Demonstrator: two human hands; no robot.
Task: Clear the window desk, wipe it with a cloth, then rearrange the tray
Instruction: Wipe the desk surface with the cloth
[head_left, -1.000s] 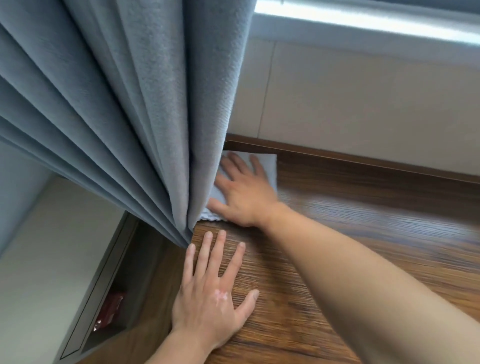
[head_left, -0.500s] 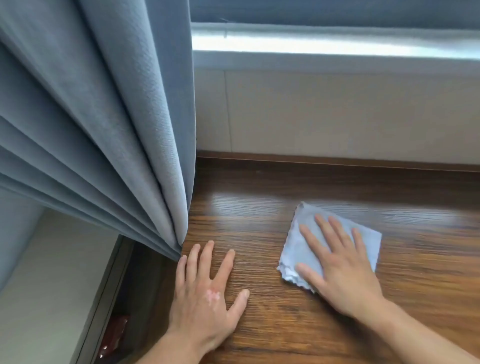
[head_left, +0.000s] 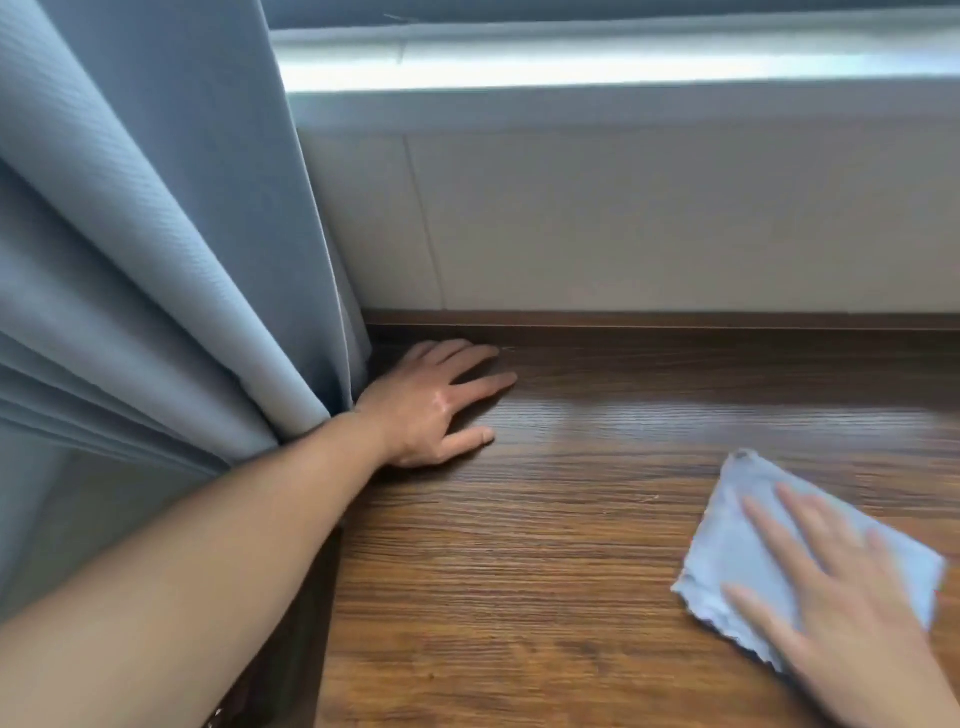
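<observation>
A dark wooden window desk (head_left: 597, 519) fills the lower right of the view. A pale blue cloth (head_left: 737, 551) lies flat on it near the right edge. My right hand (head_left: 841, 597) presses on the cloth with straight, spread fingers. My left hand (head_left: 436, 405) rests flat on the desk at its far left corner, beside the curtain, fingers spread. No tray is in view.
A grey-blue curtain (head_left: 156, 234) hangs over the desk's left end, and my left forearm lies against it. A cream wall panel (head_left: 649, 218) backs the desk below the window sill (head_left: 597, 67). A dark gap (head_left: 291, 649) runs down the desk's left side.
My right hand slid the cloth from the far left corner toward the right and nearer me. My left hand moved from the near edge to the far left corner by the curtain.
</observation>
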